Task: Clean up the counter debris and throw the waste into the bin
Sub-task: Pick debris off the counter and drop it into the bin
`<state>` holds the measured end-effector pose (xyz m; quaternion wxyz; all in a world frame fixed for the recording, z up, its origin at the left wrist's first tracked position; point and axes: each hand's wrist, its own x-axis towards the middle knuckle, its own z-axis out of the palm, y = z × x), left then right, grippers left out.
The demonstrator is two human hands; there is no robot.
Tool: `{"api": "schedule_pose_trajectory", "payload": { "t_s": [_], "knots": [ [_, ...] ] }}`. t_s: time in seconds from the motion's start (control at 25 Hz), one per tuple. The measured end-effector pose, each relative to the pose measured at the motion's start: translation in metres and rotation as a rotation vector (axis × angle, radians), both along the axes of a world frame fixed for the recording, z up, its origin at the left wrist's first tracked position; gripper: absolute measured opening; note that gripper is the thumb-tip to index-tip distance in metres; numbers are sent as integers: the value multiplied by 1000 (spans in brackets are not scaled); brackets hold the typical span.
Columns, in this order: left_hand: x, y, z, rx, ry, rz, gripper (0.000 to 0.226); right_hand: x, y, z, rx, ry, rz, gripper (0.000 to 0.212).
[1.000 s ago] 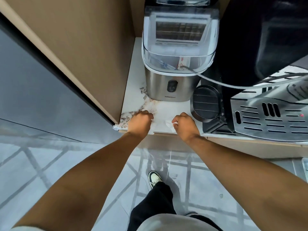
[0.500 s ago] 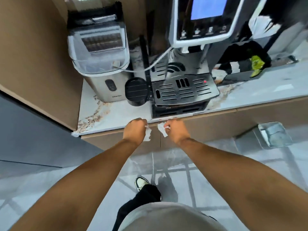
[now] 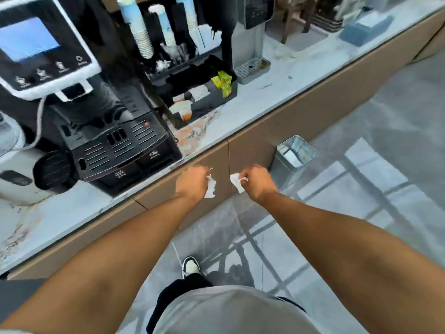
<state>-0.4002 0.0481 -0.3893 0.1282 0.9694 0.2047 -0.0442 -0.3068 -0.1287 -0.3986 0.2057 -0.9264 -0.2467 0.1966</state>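
Note:
My left hand (image 3: 191, 183) is closed on a white paper scrap (image 3: 211, 188) that hangs from its fingers. A second white paper scrap (image 3: 236, 182) is pinched in my right hand (image 3: 257, 183). Both hands are held in front of the brown cabinet front, below the edge of the marble counter (image 3: 277, 92). A small square metal bin (image 3: 295, 153) stands on the floor against the cabinet, just up and right of my right hand, with something pale inside it.
A black coffee machine (image 3: 115, 145) and an organiser with cups and sachets (image 3: 199, 92) stand on the counter. A water dispenser (image 3: 252, 44) and a grey tissue box (image 3: 366, 27) are further right. My shoe (image 3: 190, 266) is on the tiled floor.
Both hands left the counter top holding the paper scraps and moved right along the counter. The view swung right, and the bin is now close to my right hand.

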Motion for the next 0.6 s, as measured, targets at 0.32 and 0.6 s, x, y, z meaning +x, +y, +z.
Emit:
{"api": "schedule_pose_trajectory", "payload": {
  "t_s": [0.32, 0.6],
  "knots": [
    [130, -97, -14, 51, -65, -281, 26, 86, -107, -14, 30, 25, -287, 20],
    [272, -141, -51, -112, -74, -360, 24, 200, -155, -37, -41, 35, -401, 16]
  ]
}}
